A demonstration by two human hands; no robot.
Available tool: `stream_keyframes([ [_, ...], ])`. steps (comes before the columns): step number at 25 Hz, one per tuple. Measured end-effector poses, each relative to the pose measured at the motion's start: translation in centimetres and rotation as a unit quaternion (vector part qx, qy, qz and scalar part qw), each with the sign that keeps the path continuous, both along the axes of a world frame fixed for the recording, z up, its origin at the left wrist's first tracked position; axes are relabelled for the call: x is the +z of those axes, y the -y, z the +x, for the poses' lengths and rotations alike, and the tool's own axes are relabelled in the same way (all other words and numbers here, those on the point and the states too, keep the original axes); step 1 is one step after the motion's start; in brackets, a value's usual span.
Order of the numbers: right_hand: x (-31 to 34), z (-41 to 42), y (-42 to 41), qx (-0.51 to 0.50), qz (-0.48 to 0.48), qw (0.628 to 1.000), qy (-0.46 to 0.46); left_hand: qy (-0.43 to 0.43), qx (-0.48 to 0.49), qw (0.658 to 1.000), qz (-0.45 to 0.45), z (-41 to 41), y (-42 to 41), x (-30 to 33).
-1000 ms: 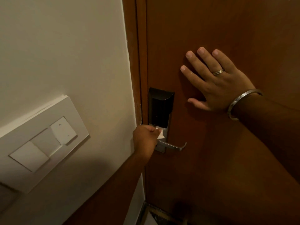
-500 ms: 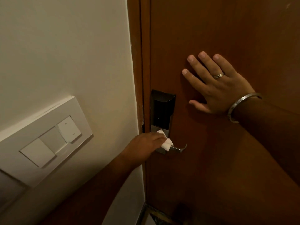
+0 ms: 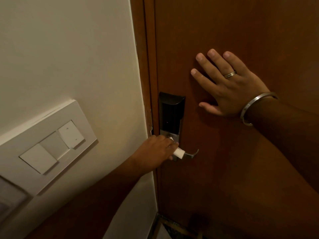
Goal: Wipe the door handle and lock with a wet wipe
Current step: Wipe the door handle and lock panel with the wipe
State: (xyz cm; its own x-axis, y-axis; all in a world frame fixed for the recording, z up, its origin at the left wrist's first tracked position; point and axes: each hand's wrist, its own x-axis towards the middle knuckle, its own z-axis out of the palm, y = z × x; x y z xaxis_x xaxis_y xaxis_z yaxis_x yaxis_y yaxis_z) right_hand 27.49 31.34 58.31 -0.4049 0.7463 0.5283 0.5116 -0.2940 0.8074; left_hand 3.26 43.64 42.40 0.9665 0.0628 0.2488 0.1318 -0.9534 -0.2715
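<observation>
A black electronic lock (image 3: 171, 112) sits on the brown wooden door (image 3: 224, 169), with a silver lever handle (image 3: 190, 154) below it. My left hand (image 3: 155, 151) holds a folded white wet wipe (image 3: 178, 152) pressed on the handle's base, hiding that part of the lever. My right hand (image 3: 227, 85) lies flat on the door, fingers spread, up and to the right of the lock, holding nothing. It wears a ring and a metal bangle.
A cream wall (image 3: 69, 49) runs on the left with a white switch plate (image 3: 50, 145) standing out from it. The door frame (image 3: 146, 66) separates wall and door. A dark floor strip (image 3: 172, 228) shows at the bottom.
My left hand has slid the wipe from the lock's lower plate down and right onto the lever's base. The right hand has stayed flat on the door.
</observation>
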Motion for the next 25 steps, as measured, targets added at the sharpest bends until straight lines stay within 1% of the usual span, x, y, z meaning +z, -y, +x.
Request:
stream_keyframes([
  [5,-0.1,0.2,-0.3,0.003,-0.003,1.0,-0.003,0.041,0.001,0.995,-0.096,-2.1,-1.0,-0.1],
  [8,-0.1,0.4,-0.1,0.002,-0.004,1.0,-0.002,0.019,0.039,0.99,-0.134,-1.3,-1.0,0.2],
  [12,-0.2,0.4,-0.3,0.004,-0.005,1.0,0.002,-0.003,0.038,0.997,-0.068,-0.4,-1.0,1.2],
  [14,-0.2,0.3,-0.3,0.006,0.0,1.0,0.008,-0.018,0.018,0.999,-0.023,-0.5,-1.2,2.0],
  [16,-0.2,0.3,-0.3,0.008,0.001,1.0,0.006,0.003,0.001,1.0,0.011,-0.3,-0.5,2.1],
  [17,-0.2,0.3,-0.3,0.01,0.002,1.0,0.004,0.021,0.01,1.0,0.018,0.2,0.5,1.8],
  [18,-0.2,0.2,-0.3,0.01,0.003,1.0,0.003,0.031,0.026,0.999,0.012,0.9,1.8,1.2],
  [21,-0.1,0.2,-0.2,0.008,0.002,1.0,-0.001,0.054,0.049,0.996,-0.059,2.4,4.9,-0.5],
  [23,-0.1,0.2,-0.2,0.009,0.002,1.0,-0.003,0.08,0.047,0.995,-0.038,1.5,3.8,-0.2],
  [25,-0.2,0.3,-0.2,0.01,0.0,1.0,-0.003,0.079,0.063,0.994,-0.032,0.0,1.9,0.9],
])
